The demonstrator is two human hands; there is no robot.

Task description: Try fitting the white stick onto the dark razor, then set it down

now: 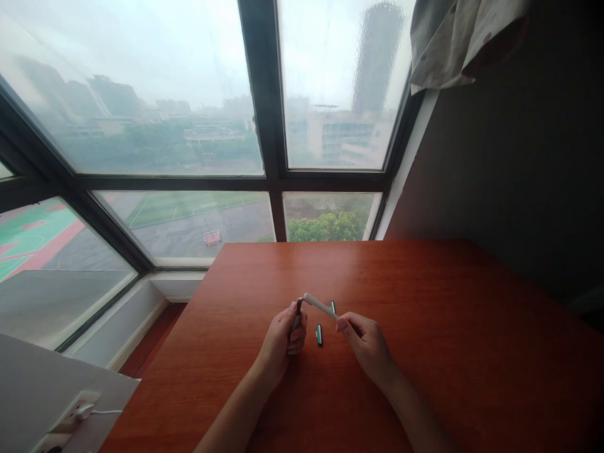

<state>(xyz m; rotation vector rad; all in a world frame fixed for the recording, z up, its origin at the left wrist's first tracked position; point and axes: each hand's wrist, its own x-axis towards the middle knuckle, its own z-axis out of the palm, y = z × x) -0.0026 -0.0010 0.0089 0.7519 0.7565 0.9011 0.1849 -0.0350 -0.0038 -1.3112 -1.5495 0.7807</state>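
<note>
My left hand (282, 333) is closed around a dark razor handle (297, 319), which stands nearly upright with its thin neck at the top. In my right hand (367, 343) is a slim, pale grey stick (321, 305), pinched near its lower end. The stick slants up to the left, and its rounded tip is at the handle's neck; whether they touch, I cannot tell. One razor cartridge (319, 335), black with a green strip, lies on the table between my hands. Another razor cartridge (333, 306) lies farther back, partly behind the stick.
The reddish-brown wooden table (425, 296) reaches to large dark-framed windows (330, 182). A pale cloth (460, 47) hangs at the upper right beside a dark wall. Low on the left, a white plug (85, 412) with a cable sits in a wall socket.
</note>
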